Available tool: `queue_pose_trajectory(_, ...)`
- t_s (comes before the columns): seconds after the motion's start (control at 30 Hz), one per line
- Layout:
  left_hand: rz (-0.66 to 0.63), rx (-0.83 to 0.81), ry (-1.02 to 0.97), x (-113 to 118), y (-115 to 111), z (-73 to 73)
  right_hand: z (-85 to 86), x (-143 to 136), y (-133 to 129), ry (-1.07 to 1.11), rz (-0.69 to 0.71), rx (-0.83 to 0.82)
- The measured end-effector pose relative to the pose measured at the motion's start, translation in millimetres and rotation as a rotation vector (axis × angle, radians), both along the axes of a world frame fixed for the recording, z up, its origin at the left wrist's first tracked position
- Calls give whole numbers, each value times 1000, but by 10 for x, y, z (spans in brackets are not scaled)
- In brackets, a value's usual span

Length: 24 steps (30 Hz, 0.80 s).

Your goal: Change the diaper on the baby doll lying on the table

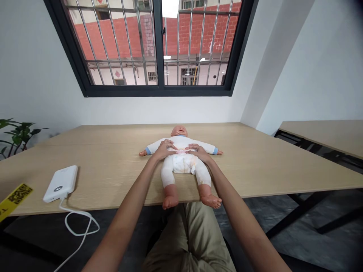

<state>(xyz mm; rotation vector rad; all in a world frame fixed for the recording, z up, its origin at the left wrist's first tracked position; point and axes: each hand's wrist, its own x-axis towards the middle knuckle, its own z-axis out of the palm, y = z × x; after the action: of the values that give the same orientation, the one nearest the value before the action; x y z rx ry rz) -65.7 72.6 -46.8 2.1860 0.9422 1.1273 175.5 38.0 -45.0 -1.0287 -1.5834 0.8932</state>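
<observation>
A baby doll (180, 142) lies on its back on the wooden table, arms spread and legs toward me. It has a white long-sleeved top with blue cuffs and a white diaper (183, 164). My left hand (165, 148) rests on one side of the doll's waist, fingers spread and bent inward where top and diaper meet. On the opposite side, my right hand (199, 152) touches the waist in the same way, thumb and fingers apart. A pinkish strip shows between my fingertips. The doll's feet reach past the table's front edge.
A white power bank (61, 184) lies at the left, its white cable (82, 214) hanging off the table (113, 177). A yellow tag with a QR code (15, 200) and a green plant (19, 136) are farther left. A barred window (159, 90) is ahead; another table (326, 134) stands right.
</observation>
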Motion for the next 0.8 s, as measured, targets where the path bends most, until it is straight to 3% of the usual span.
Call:
queue_pose_trajectory(0.47,11,-22,-7,51,-13,-9,-24,30,20,-36,-10,-11)
queue_pose_trajectory(0.8,23,18,65,80,-33,9,54,11,-7,-112,28,41)
